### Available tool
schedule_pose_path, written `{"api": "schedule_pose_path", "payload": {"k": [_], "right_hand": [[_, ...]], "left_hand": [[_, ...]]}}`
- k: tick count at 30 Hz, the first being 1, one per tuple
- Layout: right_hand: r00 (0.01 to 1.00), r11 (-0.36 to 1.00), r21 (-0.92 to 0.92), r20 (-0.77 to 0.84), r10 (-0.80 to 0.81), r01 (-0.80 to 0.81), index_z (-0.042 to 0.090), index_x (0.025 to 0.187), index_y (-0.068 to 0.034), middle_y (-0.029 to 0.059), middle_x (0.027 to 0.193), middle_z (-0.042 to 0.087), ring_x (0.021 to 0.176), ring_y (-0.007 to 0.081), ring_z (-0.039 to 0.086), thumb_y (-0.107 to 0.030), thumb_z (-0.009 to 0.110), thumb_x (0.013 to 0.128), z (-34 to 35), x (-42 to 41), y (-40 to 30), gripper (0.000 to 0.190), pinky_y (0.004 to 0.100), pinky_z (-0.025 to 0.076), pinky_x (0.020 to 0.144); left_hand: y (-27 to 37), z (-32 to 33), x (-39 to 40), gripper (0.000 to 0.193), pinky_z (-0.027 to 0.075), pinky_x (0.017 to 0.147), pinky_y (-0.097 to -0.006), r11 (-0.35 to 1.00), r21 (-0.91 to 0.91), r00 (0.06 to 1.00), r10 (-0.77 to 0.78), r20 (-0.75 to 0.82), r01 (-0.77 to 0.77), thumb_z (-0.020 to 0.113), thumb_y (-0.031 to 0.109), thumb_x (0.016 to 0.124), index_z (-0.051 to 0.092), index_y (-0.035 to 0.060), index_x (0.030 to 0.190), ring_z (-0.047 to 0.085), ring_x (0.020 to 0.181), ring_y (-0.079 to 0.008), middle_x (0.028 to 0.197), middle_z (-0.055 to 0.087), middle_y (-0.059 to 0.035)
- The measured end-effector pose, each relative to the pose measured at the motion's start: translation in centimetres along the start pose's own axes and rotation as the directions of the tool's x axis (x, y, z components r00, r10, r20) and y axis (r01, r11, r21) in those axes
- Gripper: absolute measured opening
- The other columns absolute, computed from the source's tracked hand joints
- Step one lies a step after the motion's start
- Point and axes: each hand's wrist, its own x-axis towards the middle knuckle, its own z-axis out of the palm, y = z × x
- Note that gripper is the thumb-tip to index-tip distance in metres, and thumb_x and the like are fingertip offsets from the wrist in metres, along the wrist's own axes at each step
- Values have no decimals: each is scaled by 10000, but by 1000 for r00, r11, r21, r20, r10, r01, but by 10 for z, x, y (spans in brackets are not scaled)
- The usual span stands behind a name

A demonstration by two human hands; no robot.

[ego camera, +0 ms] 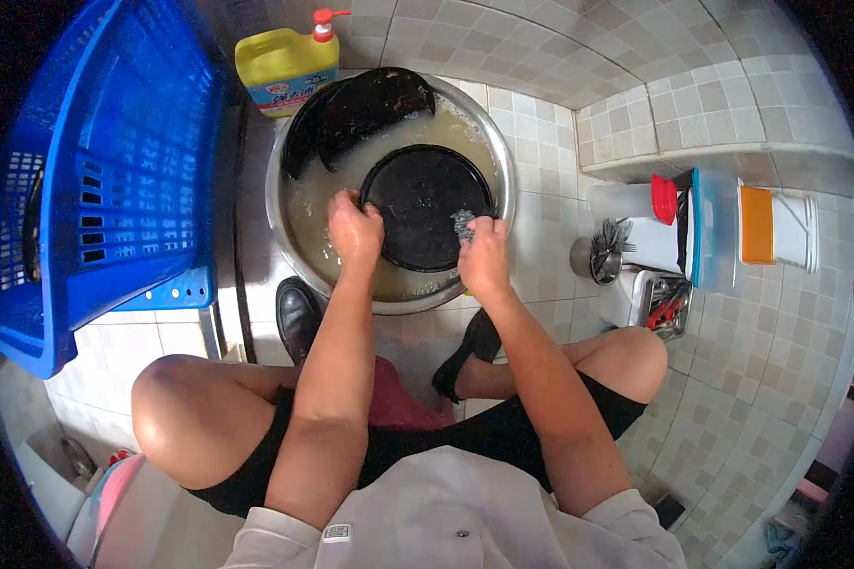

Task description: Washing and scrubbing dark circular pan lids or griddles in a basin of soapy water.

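Note:
Before me on the tiled floor stands a wide metal basin (507, 142) of cloudy, sudsy water. My left hand (356, 229) grips the left rim of a round black pan or tray (427, 192), thumb over its edge. In my right hand (485, 259) is a steel wool scourer (462, 223), against the right side of that round piece. Several more dark round pieces (377, 107) lean together at the back left of the basin, partly under water. The underside of the round piece I hold is hidden.
A yellow pump bottle (285, 64) with a red pump stands behind the basin. To the left rises a large blue plastic basket (142, 178). On the right are a metal cup of forks (601, 259), a metal tray of utensils (667, 306) and plastic containers (715, 227) near the tiled wall.

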Motion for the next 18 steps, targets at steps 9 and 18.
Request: {"api": "schedule_pose_path", "payload": {"k": [9,18], "right_hand": [[998,991,118,3,60,-60,515,1050,-19,202,1103,459,924,427,566,-38,591,833,31,-2,12,231,489,474,816],[996,993,107,70,53,-60,538,1052,-38,192,1134,499,959,390,601,-32,596,807,43,13,21,252,483,491,816]], "left_hand": [[3,-2,8,279,474,841,-458,996,87,999,36,-9,-35,615,162,774,601,6,1005,596,932,-398,994,608,-219],[10,-14,-4,320,446,846,-480,969,73,970,238,-41,-235,529,173,822,601,-50,1039,567,927,-430,996,589,-253]]}}
